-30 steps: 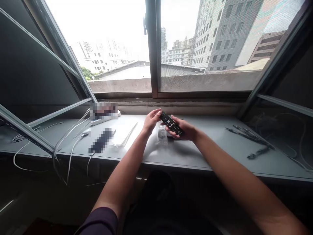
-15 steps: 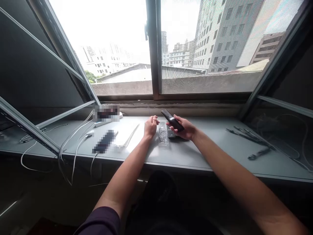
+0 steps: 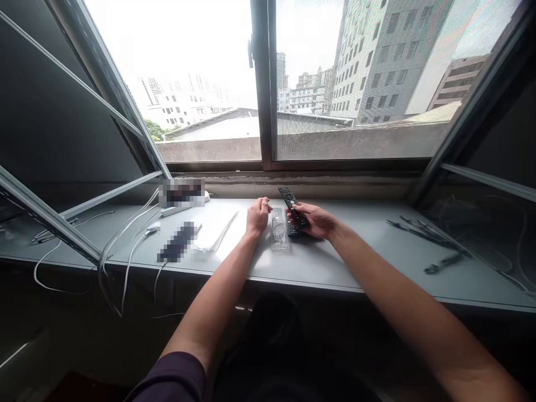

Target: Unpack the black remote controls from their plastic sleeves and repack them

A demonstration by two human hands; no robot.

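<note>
The right hand's fingers are clamped around a black button remote control, the thumb on its keyed face; this right hand holds the remote control tilted above the desk, its far end pointing towards the window. The left hand is near it, fingers curled in together; whether anything is tucked inside, I cannot tell. Below the held remote lies a second black remote, partly covered by it and by the right hand. A clear plastic packet lies between the left hand and that second remote, in the way on that side. Farther left on the grey desk are a white translucent sleeve, a blurred-out dark device, a white power strip and white cables hanging over the front edge. Well apart on the right lie dark cables, beside a slanting metal frame.
</note>
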